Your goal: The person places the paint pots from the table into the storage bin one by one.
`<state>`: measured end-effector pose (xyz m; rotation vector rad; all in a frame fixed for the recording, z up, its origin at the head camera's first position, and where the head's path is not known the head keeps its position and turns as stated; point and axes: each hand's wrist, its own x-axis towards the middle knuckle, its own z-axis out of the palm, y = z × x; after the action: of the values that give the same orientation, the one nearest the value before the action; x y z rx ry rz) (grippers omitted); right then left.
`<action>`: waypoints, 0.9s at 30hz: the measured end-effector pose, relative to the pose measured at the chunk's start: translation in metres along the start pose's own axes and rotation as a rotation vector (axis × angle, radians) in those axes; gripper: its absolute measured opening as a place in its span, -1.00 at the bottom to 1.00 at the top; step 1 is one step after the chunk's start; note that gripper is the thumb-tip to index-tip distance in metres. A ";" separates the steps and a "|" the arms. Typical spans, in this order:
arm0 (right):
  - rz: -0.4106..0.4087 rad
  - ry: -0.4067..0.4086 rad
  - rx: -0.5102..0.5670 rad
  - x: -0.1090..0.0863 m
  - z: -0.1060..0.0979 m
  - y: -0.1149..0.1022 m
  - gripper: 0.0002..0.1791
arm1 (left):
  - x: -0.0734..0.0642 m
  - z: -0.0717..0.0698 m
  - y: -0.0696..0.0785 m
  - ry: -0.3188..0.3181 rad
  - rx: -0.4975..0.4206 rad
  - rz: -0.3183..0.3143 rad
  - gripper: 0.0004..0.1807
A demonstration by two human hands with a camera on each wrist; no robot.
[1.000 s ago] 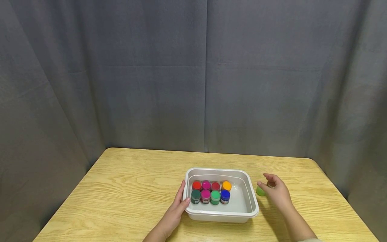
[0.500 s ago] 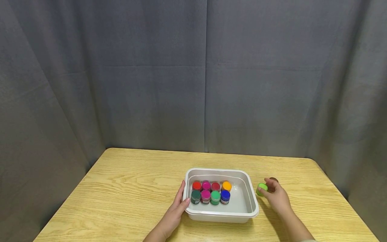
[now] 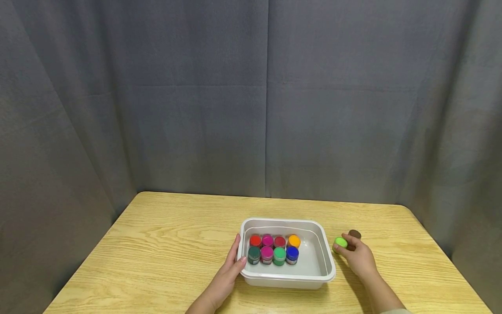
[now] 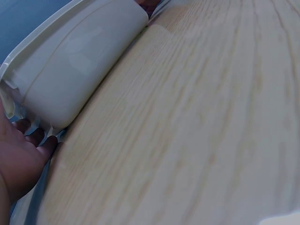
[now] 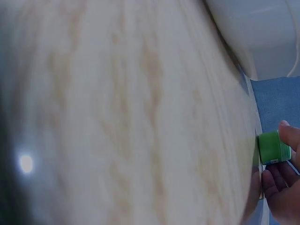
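My right hand (image 3: 360, 259) pinches a small light green paint jar (image 3: 340, 244) between thumb and fingers, just right of the white plastic tub (image 3: 288, 278). In the right wrist view this green jar (image 5: 271, 147) stands low at the tabletop, thumb at its lid end. A brown-lidded jar (image 3: 354, 234) stands right behind the fingers. My left hand (image 3: 224, 277) grips the tub's left side, thumb over the rim. From the left wrist view, fingers (image 4: 35, 137) of that hand lie at the tub's lower outer wall (image 4: 70, 79).
Several paint jars stand upright in two rows in the tub's left and middle part, among them a blue jar (image 3: 292, 254) and an orange jar (image 3: 294, 241). Bare tub floor (image 3: 311, 257) shows on their right. Grey curtains (image 3: 204, 109) surround the wooden table (image 3: 157, 253).
My right hand has shifted slightly from the brown-lidded jar and taken the light green jar between thumb and fingers. The brown lid now shows behind the hand. Left hand and tub stay put.
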<state>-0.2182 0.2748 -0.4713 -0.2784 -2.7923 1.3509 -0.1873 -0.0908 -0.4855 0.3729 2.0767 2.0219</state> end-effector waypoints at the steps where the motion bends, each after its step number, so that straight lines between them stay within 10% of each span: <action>1: 0.000 0.001 -0.001 0.000 0.000 0.000 -0.27 | 0.000 0.000 0.000 0.000 -0.002 0.001 -0.25; 27: -0.054 0.057 0.074 -0.009 -0.020 -0.047 -0.25 | 0.001 0.000 -0.002 0.009 0.002 0.002 -0.25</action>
<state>-0.2138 0.2605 -0.4217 -0.2339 -2.6773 1.4074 -0.1884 -0.0906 -0.4879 0.3673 2.0846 2.0263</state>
